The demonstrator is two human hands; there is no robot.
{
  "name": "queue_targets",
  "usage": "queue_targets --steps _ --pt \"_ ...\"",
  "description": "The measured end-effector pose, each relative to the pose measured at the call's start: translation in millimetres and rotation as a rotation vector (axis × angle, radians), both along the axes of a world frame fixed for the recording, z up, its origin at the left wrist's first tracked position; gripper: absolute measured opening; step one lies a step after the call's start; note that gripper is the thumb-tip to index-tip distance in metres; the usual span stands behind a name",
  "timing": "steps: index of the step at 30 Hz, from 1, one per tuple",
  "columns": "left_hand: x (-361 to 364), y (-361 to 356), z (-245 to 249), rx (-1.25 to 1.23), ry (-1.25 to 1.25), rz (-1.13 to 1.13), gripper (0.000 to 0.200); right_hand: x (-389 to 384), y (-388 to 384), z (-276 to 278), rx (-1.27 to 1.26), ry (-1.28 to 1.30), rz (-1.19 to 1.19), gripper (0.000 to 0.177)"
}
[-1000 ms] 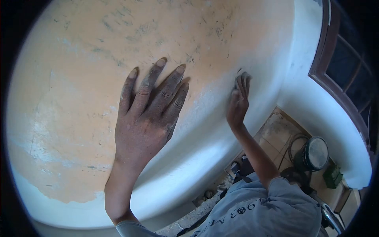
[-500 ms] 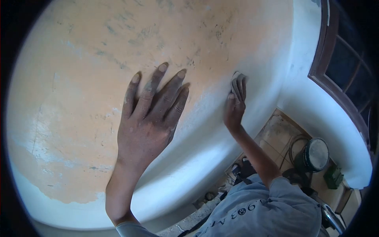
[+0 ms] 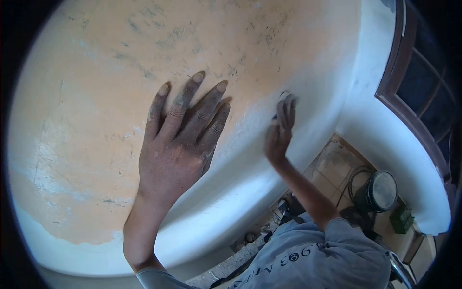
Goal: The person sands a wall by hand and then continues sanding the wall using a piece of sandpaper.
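My left hand (image 3: 178,139) lies flat against the wall (image 3: 96,120), its fingers spread and nothing in it. The wall is orange-tan with dark scuffs and whitish patches, and turns white toward its lower edge. Farther right, my right hand (image 3: 280,127) is against the whitish part of the wall, its fingers bent together around a small pale piece that shows at the fingertips. What that piece is, I cannot make out. The right hand is slightly blurred.
At the right are a dark-framed window (image 3: 423,91) and a white wall (image 3: 380,130). On the tiled floor (image 3: 332,168) stand a dark bucket (image 3: 380,191) with a whitish top, a coiled hose and a green object (image 3: 401,219).
My right hand has moved slightly left and down along the wall. My left hand remains spread on the wall in nearly the same place.
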State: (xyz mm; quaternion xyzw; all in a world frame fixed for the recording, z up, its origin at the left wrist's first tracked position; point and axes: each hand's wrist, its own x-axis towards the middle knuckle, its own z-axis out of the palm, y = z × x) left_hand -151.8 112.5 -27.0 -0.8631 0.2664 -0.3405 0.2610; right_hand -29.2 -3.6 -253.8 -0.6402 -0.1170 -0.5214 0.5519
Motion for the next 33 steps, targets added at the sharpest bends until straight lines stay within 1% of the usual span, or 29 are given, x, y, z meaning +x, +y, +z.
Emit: queue_targets --steps 1,2,3,4,5,6,9,11,13,15,17,19,20,23,25,27,30,31,33 --pt "0 -1 1 -0.005 0.005 -0.003 0.032 -13 15 2 0.011 -0.024 0.034 0.042" --pt "0 -1 1 -0.009 0.010 -0.007 0.031 -30 30 3 -0.101 -0.050 0.051 0.041" --pt "0 -1 1 -0.009 0.006 -0.002 0.031 -45 51 -6 -0.153 -0.078 0.060 0.037" --pt "1 -2 0 -0.009 0.001 0.001 0.031 -63 60 -6 -0.253 -0.158 0.137 0.030" --pt "1 -3 0 -0.009 -0.003 0.002 0.030 -81 57 -2 -0.424 -0.198 0.349 0.025" --pt "-1 -5 0 -0.007 0.000 0.006 0.030 -88 54 -1 -0.570 -0.285 0.365 0.025" --pt "-1 -6 3 -0.002 0.010 0.008 0.030 -46 20 -13 -0.663 -0.424 0.289 0.027" --pt "2 -5 1 -0.022 0.024 0.003 0.030 -6 -5 -24 -0.409 -0.322 0.081 0.031" --pt "-1 -2 1 -0.021 0.020 -0.002 0.029 1 -15 -8 0.013 0.042 0.017 0.036" --pt "-1 -5 1 -0.013 0.021 0.002 0.029 1 1 -38 -0.181 0.012 0.014 0.038" --pt "2 -8 2 0.011 0.018 0.012 0.029 -39 46 -21 -0.178 -0.011 0.056 0.039" --pt "4 -9 2 0.006 0.017 0.007 0.029 -78 59 -3 -0.452 -0.240 0.293 0.031" --pt "4 -10 1 0.004 0.016 0.007 0.028 -91 52 10 -0.601 -0.329 0.416 0.028" --pt "5 -9 0 -0.039 0.024 -0.012 0.025 -52 31 -7 -0.708 -0.449 0.322 0.031" --pt "4 -8 1 -0.029 0.024 -0.022 0.025 -14 7 -24 -0.495 -0.280 0.057 0.035" --pt "3 -4 0 -0.033 0.015 -0.036 0.025 -8 -10 -6 -0.008 0.084 0.105 0.039" --pt "3 -2 -1 -0.038 0.005 -0.051 0.024 -35 26 -3 0.039 0.107 0.112 0.041" --pt "4 -2 -1 -0.038 0.010 -0.049 0.024 -52 39 -10 -0.123 0.000 0.165 0.037" --pt "4 -2 0 -0.037 0.013 -0.051 0.024 -85 54 -12 -0.503 -0.103 0.370 0.030"
